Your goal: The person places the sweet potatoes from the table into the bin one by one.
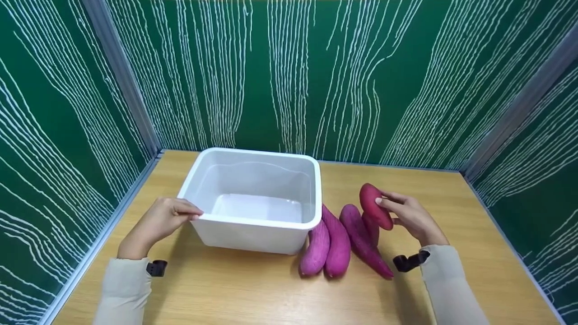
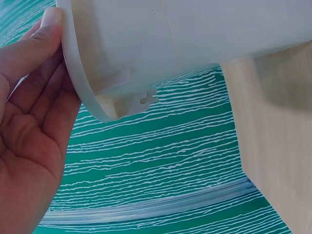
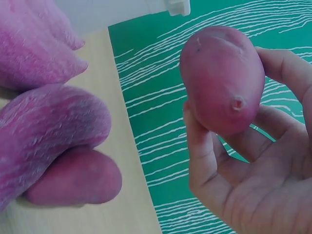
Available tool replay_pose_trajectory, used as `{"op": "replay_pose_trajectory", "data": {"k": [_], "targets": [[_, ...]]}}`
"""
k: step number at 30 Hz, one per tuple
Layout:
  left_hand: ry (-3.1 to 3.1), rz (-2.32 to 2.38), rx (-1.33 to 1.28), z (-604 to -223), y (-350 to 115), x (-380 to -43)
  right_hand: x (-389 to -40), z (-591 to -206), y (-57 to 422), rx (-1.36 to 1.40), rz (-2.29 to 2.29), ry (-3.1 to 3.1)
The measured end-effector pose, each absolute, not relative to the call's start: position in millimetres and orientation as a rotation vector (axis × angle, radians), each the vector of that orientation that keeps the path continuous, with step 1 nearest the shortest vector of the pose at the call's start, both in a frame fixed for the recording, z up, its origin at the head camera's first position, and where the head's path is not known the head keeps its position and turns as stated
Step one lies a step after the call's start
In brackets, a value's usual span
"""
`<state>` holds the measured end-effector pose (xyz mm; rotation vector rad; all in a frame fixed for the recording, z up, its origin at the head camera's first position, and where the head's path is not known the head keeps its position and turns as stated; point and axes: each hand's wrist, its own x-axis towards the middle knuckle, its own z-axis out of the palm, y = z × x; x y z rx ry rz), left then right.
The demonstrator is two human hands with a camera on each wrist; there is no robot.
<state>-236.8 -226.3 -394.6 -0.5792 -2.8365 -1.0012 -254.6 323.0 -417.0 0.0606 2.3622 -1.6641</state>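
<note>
My left hand (image 1: pixel 169 221) pinches the rim of a white plastic bin (image 1: pixel 253 237) at its near left corner. The left wrist view shows the thumb on one side of the rim (image 2: pixel 73 63) and the fingers on the other. Between the thumb and fingers of my right hand (image 1: pixel 413 216) is a smooth red sweet potato (image 1: pixel 375 205), held up beside a group of others. Below it lies a long dark purple sweet potato (image 1: pixel 361 241), partly covering a smaller red one (image 1: pixel 371 229). Inside, the bin shows only its bare bottom.
Two more purple sweet potatoes, one (image 1: pixel 316 250) beside another (image 1: pixel 338 248), lie against the bin's right side. All stand on a wooden table (image 1: pixel 253 289). Green panels (image 1: pixel 289 81) with white wavy lines and grey metal posts (image 1: pixel 122 67) enclose its back and sides.
</note>
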Motion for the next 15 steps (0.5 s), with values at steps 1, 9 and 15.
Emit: {"op": "replay_pose_trajectory", "data": {"k": [1, 9, 15], "targets": [[-2.837, -1.003, -0.577, -394.7, -226.5, -236.8, -255.5, -415.4, 321.0, 0.057, -1.667, 2.358], [-2.835, -1.019, -0.578, -394.3, -226.2, -236.4, -263.5, -401.1, 305.8, -0.003, -1.719, 2.329], [-2.815, -1.024, -0.598, -394.7, -225.5, -236.3, -267.6, -389.6, 296.7, -0.057, -1.75, 2.301]]}}
